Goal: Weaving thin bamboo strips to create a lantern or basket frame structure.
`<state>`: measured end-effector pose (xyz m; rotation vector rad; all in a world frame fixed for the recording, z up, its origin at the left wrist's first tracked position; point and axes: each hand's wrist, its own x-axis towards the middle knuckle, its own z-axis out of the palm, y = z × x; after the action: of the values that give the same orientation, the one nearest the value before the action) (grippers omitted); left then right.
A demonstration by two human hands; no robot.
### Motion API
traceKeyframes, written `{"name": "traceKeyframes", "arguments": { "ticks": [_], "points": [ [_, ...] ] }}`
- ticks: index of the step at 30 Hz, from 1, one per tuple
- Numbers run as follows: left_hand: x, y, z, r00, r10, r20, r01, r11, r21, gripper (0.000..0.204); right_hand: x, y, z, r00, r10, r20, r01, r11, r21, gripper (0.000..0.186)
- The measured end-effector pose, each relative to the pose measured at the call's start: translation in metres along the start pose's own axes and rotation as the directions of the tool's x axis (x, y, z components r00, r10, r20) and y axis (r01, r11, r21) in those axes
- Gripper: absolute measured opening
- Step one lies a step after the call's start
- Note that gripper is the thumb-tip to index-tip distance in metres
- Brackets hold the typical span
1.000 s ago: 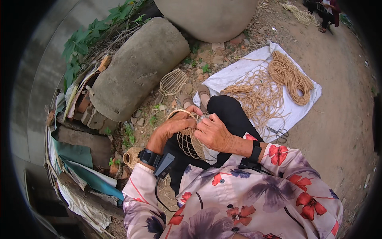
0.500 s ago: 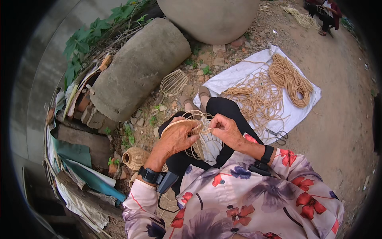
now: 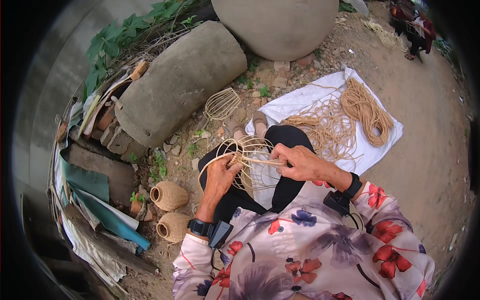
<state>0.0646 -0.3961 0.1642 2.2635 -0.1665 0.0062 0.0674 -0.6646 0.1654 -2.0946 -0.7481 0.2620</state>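
Note:
Over my lap sits an open wire-like basket frame (image 3: 257, 182) of thin pale ribs. My left hand (image 3: 219, 176) is closed on the frame at its left side, thumb and fingers pinching around the ribs and cord. A tan twisted cord (image 3: 260, 161) runs straight from that spot to the right. My right hand (image 3: 301, 163) pinches the cord's other end, with its fingers curled above my right thigh. Part of the frame is hidden behind my left hand.
A white sheet (image 3: 387, 144) at right bears a coiled cord bundle (image 3: 367, 112) and loose tangled cord (image 3: 320, 127). Another rib frame (image 3: 222, 104) lies by a concrete cylinder (image 3: 182, 82). Two woven pots (image 3: 170, 195) stand at left. A person (image 3: 417, 30) sits far right.
My right hand has moved right, away from the left, drawing out a longer straight stretch of cord. My left hand stays on the frame. The view has shifted, showing more of the second woven pot.

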Motion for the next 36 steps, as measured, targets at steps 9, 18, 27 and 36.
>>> {"name": "traceKeyframes", "arguments": {
  "ticks": [9,18,27,36],
  "points": [
    [-0.002,0.003,0.006,0.996,0.076,0.04,-0.082,0.98,0.18,0.031,-0.226,0.172,-0.058,0.543,0.565,-0.621,-0.767,0.635,-0.093,0.031],
    [-0.002,0.007,0.02,0.992,0.127,0.028,-0.129,0.938,0.321,0.033,-0.038,0.048,-0.002,0.824,-0.341,-0.454,0.044,0.835,-0.548,0.027],
    [-0.002,0.0,0.023,0.998,0.062,0.019,-0.064,0.955,0.288,0.027,-0.031,0.052,0.028,0.943,-0.144,-0.3,0.003,0.905,-0.426,0.02],
    [0.012,0.005,-0.017,0.978,0.105,0.183,-0.136,0.977,0.164,0.02,-0.367,0.265,-0.138,0.257,0.472,-0.843,-0.951,0.279,-0.134,0.035]
  ]
}}
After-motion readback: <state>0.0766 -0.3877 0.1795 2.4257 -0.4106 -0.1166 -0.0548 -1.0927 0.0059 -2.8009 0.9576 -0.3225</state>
